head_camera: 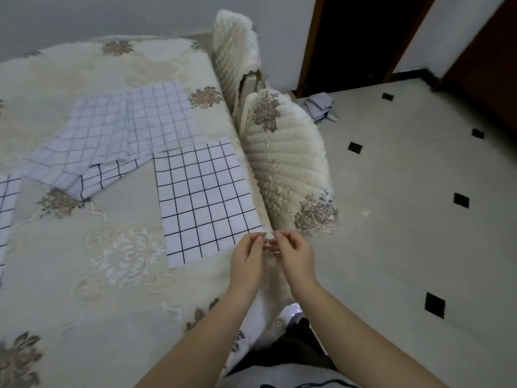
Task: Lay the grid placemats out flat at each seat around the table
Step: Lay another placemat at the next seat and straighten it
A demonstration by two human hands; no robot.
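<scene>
A white placemat with a black grid (205,200) lies flat on the table (84,303) at its right edge, beside a chair. Several more grid placemats (117,135) lie in a loose, overlapping heap towards the middle, some face down and paler. Another flat placemat (7,208) shows at the left border, cut off by the frame. My left hand (247,259) and my right hand (296,257) meet just past the flat placemat's near right corner. Both pinch a small white bit of the tablecloth's fluffy edge trim (270,238); neither touches the placemat.
A cream embroidered tablecloth covers the table. Two chairs with quilted cream covers (282,163) (235,51) stand against the right side. A crumpled cloth (320,106) lies on the tiled floor by a dark doorway (358,37).
</scene>
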